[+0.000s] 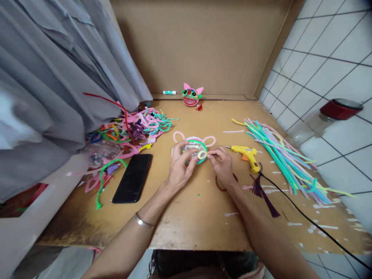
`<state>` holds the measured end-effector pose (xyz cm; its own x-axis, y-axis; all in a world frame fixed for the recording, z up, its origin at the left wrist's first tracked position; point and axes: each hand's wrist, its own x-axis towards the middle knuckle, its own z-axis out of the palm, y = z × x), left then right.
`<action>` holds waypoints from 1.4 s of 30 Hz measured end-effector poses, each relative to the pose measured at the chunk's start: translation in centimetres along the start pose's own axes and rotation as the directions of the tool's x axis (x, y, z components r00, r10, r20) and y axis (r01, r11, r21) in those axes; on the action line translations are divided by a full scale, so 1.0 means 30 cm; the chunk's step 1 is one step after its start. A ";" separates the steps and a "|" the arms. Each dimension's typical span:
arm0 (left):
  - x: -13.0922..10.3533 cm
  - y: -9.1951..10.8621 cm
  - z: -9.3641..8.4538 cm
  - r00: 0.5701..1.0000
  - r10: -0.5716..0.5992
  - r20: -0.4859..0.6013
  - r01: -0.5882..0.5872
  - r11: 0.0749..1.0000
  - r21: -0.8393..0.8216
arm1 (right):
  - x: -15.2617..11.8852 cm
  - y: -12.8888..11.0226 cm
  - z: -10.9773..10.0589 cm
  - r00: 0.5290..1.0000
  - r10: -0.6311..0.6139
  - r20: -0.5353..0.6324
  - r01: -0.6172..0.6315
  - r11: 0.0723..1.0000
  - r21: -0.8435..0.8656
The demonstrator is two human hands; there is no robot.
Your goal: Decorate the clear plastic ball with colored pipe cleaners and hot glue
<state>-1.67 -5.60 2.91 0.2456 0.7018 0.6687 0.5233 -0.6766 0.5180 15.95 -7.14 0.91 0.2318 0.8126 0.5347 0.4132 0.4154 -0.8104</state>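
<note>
In front of me is a round, clear craft piece edged with green and pink pipe cleaner (205, 146), two pink loops standing out like ears at its far side. My left hand (178, 166) grips it from the left, thumb and fingers closed at its near face. A small pale-yellow pipe-cleaner ring (202, 158) lies against its near right side. The fingertips of my right hand (221, 164) pinch the ring's right edge. Partly beneath the right wrist is a dark red loop (220, 188). A yellow glue gun (245, 150) rests just right of that hand.
At left are a black phone (132, 178) and a tangled heap of pipe cleaners (145, 124). Straight pipe cleaners (279, 155) and a purple tassel (266, 193) lie right, near the gun's cord (305, 217). A finished pink-eared head (191, 97) and glue stick (169, 92) stand at the back.
</note>
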 end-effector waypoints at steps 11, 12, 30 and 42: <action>0.003 0.013 -0.008 0.999 0.022 -0.043 -0.026 0.993 -0.113 | -0.004 -0.001 -0.011 0.981 -0.190 0.041 0.194 0.950 -0.244; 0.004 0.016 -0.010 0.999 0.021 -0.043 -0.026 0.993 -0.117 | -0.003 0.000 -0.012 0.979 -0.200 0.038 0.203 0.949 -0.242; -0.006 0.002 0.018 0.997 -0.018 -0.073 0.015 0.999 -0.045 | -0.004 -0.023 -0.011 0.973 -0.217 0.074 0.229 0.934 -0.273; -0.003 0.007 0.010 0.999 0.004 -0.048 -0.005 1.000 -0.026 | 0.002 -0.013 -0.019 0.977 -0.191 0.090 0.209 0.936 -0.285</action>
<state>-1.33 -5.74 2.81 0.2082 0.6877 0.6955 0.5008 -0.6858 0.5282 16.30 -7.47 1.39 0.0685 0.7516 0.6561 0.6857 0.4421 -0.5782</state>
